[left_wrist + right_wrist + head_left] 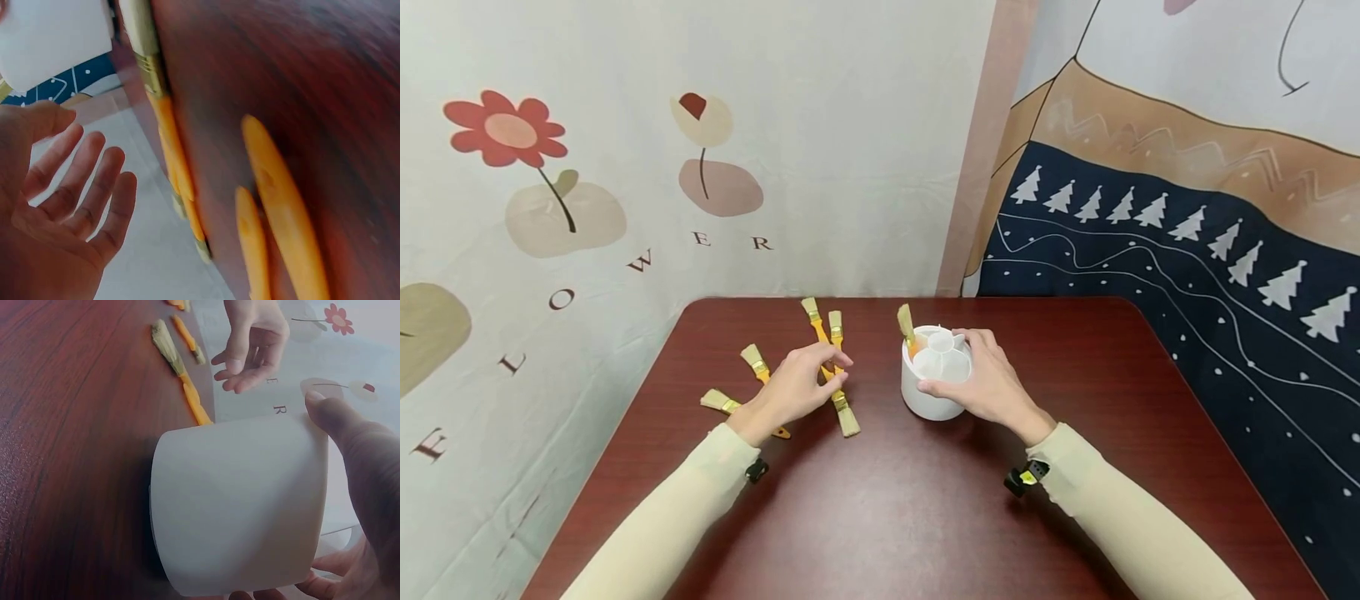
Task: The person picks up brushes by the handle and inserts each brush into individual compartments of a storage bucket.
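Note:
My right hand grips a round white divided holder around its rim, thumb on the near side and fingers at the far side. One paintbrush stands in the holder's left side, bristles up. My left hand is over the brushes to the left, fingers relaxed and apart; the left wrist view shows nothing in its palm. Under and beyond it, a brush with bristles toward me lies by two brushes with bristles pointing away. Two more brushes, an upper one and a lower one, are partly hidden by this hand.
The dark red wooden table has rounded far corners. Behind it hangs a pale cloth with printed flowers and letters. To the right hangs a dark blue cloth with white trees.

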The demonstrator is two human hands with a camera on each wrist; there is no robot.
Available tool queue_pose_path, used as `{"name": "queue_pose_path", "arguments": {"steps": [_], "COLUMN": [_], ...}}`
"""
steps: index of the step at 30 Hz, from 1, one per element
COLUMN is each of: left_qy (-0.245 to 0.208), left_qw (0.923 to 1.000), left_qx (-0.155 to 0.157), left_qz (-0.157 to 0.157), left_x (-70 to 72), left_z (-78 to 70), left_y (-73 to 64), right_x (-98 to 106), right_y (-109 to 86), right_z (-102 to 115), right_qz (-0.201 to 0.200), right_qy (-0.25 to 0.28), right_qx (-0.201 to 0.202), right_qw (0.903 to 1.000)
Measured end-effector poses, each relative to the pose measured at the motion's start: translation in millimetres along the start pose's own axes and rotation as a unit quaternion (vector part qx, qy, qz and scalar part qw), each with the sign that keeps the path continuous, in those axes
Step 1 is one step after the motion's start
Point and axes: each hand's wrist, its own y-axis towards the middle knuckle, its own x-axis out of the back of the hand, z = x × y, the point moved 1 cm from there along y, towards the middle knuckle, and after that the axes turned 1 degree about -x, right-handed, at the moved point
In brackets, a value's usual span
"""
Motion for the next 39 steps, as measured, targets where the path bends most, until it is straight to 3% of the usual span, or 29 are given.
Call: {"name": "queue_pose_path", "arguments": {"steps": [10, 15, 23, 33, 39], "left_qy": [0.047, 0.098, 0.161, 0.183, 0.183], "left_qw": [0.9965, 0.9882, 0.9710, 0.9637, 0.9642], "left_qx": [-0.037, -0.069, -0.139, -0.151, -0.148], "left_qz": [0.058, 0.096, 0.109, 0.122, 0.122], "left_x": [4.7, 5.2, -0.1, -2.0, -4.4], "left_z": [10.8, 13.4, 21.0, 20.6, 22.6], "left_y": [-9.3, -10.7, -9.1, -6.1, -5.8], "right_x": [-4.2, -6.6, -10.7, -10.3, -10.6], "right_y": [-3.5, -4.1, -5.9, -8.3, -8.2], "right_z": [4.5, 7.0, 10.9, 11.7, 9.5], "right_qz": [-0.017, -0.028, -0.040, -0.032, -0.029], "right_qy": [-0.009, -0.018, -0.027, -0.034, -0.041], "right_qx": [-0.007, -0.005, -0.021, -0.041, -0.049], "right_qw": [0.9998, 0.9994, 0.9986, 0.9981, 0.9975]}}
